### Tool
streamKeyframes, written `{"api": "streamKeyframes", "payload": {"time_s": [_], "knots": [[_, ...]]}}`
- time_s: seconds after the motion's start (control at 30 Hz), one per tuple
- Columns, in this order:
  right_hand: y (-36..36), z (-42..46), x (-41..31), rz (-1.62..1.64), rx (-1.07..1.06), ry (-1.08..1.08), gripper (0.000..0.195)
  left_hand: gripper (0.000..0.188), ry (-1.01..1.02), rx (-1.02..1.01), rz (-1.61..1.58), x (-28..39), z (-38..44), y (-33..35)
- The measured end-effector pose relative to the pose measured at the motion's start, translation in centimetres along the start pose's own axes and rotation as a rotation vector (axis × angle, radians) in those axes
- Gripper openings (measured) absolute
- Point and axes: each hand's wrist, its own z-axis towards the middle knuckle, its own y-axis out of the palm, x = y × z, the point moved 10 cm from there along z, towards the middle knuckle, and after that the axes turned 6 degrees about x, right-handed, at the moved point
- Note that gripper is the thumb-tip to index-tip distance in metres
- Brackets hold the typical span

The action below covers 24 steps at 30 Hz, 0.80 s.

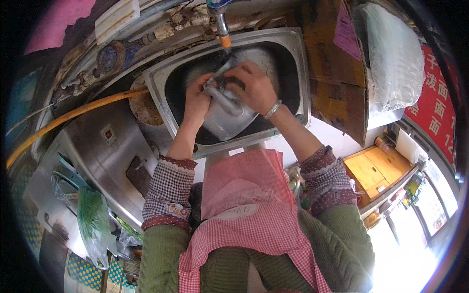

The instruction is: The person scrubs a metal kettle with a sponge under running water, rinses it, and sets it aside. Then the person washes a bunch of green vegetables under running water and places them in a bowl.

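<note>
Both hands are over a stainless steel sink (301, 88), below a metal tap with an orange tip (225, 41). A clear container with a handle (227, 119), perhaps a plastic jug, is tilted in the basin. My left hand (198, 97) grips it near its upper left part. My right hand (251, 86), with a bracelet on the wrist, has curled fingers at the container's upper part; a dark gap shows beneath them, and whether they hold anything is hidden. Blurred, shiny water seems to run below the tap.
A cardboard box (329, 73) stands right of the sink, with a stack of clear plastic bags (394, 58) beyond it. A yellow hose (80, 110) reaches the sink's left side. At left are a steel counter (102, 154) and a bag of green vegetables (91, 216).
</note>
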Motion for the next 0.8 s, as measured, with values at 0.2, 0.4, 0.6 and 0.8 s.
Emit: {"api": "streamKeyframes", "payload": {"time_s": [0.2,0.4,0.6,0.8], "knots": [[1.0,1.4,0.9,-0.056,-0.009,-0.067,0.019,0.021,-0.047,-0.057,-0.03,-1.4,1.0,1.8],[0.3,1.3,2.3,-0.073,0.043,-0.078,0.018,0.025,-0.21,0.036,0.011,-1.3,0.3,2.6],[1.0,1.1,0.2,-0.161,0.029,-0.24,0.018,0.023,-0.249,0.037,-0.115,-2.5,1.6,2.4],[-0.5,0.0,0.7,-0.048,-0.037,-0.062,0.015,0.016,-0.131,0.106,0.003,-1.0,0.8,0.9]]}}
